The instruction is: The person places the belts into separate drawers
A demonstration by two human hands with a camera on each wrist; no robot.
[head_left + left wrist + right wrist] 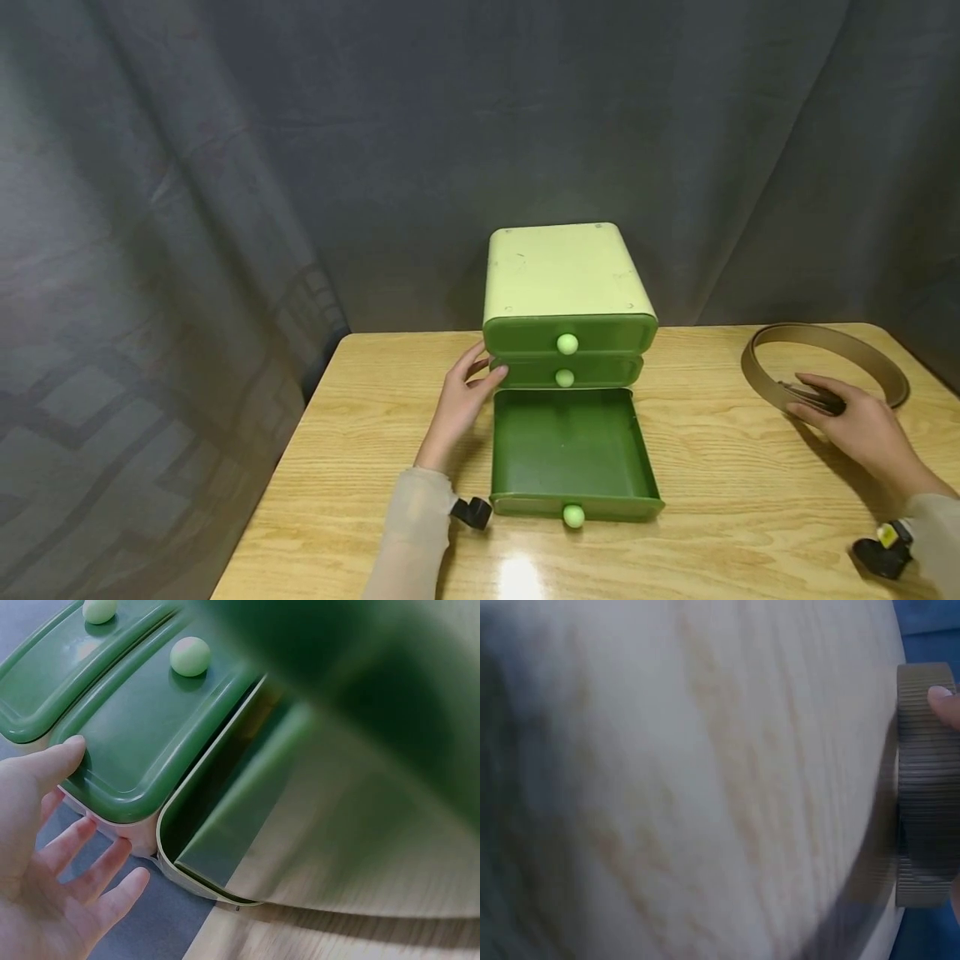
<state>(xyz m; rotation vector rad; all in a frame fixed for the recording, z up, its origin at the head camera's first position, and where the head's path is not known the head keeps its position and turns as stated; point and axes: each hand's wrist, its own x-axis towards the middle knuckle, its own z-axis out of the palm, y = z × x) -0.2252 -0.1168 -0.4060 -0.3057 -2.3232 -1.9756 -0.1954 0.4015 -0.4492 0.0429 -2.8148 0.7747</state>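
A small green drawer cabinet (562,271) with a pale top stands on the table. Its bottom drawer (566,442) is pulled out and holds nothing; the upper two drawers are closed. My left hand (461,404) is at the cabinet's left side. In the left wrist view its thumb (64,759) touches the middle drawer's front (142,735), with the fingers spread along the side wall. To the right, a brown belt (817,333) stands on edge in a loop. My right hand (855,421) grips its near part. At the right wrist view's edge, fingertips lie on the belt (926,780).
The wooden table (375,433) ends at a left edge and at a back edge behind the cabinet. A dark grey curtain (420,167) hangs behind and to the left. The drawer's front, with a round knob (573,516), juts toward me between the hands.
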